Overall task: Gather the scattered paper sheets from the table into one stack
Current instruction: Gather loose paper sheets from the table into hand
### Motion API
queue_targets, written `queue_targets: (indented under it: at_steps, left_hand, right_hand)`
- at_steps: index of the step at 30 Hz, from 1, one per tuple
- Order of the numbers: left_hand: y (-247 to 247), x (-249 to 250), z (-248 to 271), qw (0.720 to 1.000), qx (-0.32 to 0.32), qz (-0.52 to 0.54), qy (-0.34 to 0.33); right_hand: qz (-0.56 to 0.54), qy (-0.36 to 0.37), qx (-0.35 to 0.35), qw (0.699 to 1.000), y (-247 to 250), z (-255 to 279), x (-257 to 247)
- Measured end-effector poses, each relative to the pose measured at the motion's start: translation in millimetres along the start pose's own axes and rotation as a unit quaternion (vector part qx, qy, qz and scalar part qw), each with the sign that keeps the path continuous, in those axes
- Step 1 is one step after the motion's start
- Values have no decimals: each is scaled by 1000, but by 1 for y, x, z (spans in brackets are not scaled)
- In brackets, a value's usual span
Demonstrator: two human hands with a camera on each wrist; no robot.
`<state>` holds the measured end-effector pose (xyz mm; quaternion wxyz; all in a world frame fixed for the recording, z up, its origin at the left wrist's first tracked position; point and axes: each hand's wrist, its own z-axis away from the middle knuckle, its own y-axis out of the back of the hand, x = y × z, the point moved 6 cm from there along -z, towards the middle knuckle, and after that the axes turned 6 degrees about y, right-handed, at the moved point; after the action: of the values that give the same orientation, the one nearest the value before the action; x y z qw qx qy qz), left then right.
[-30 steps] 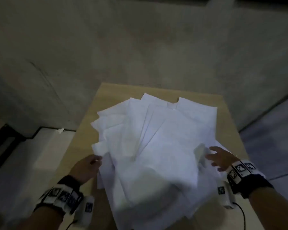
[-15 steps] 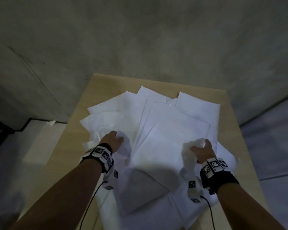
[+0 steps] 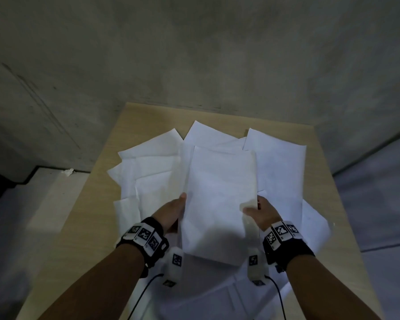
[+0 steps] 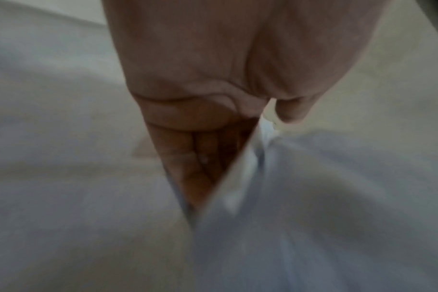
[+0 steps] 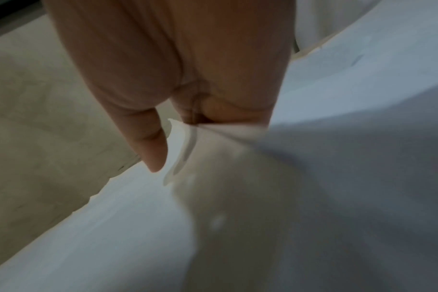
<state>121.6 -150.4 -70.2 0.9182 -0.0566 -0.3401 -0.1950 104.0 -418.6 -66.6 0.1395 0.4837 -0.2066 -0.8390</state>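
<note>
White sheets: a small stack of plain white paper sheets [image 3: 219,199] is held up between both hands, over the loose scattered white sheets [image 3: 153,172] on the light wooden table [image 3: 319,181].
Left hand [image 3: 170,213]: fingers tucked under the left edge, thumb on top.
Right hand [image 3: 262,213]: pinching the right edge, thumb on top.

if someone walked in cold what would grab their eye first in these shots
The bundle of sheets lifted at the centre of the table, pinched by the left hand on one edge and the right hand on the other. Around and beneath it, the loose white sheets lie fanned across most of the tabletop.
</note>
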Motion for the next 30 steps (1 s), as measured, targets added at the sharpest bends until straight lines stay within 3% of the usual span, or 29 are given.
queue_targets:
  at_steps: [5,11,14,17,19,23,25,30]
  left_hand:
    - [-11,7,-7,999,0,14,-51]
    - [-37,-4,7,991,-75,92,-54]
    - [-36,-9,22,994,-63,46,-78]
    - [-9,-24,38,987,72,-98,-101]
    - [19,-41,51,950,192,-226,-103]
    - [56,-76,84,871,408,-272,-3]
    - [57,-84,95,863,442,-243,41]
    - [51,-82,89,855,434,-272,84]
  right_hand:
    - [9,12,-72,997,-14,8,-5]
    - [-150,-32,-10,988,-2,22,0]
    - [-185,-53,35,981,16,31,12]
    - [-200,-66,86,974,45,39,20]
    - [-227,-61,112,965,64,46,21]
    - [-270,-64,153,949,90,61,24]
    - [-283,-64,156,944,93,63,27]
    - [-294,-56,149,942,83,69,31]
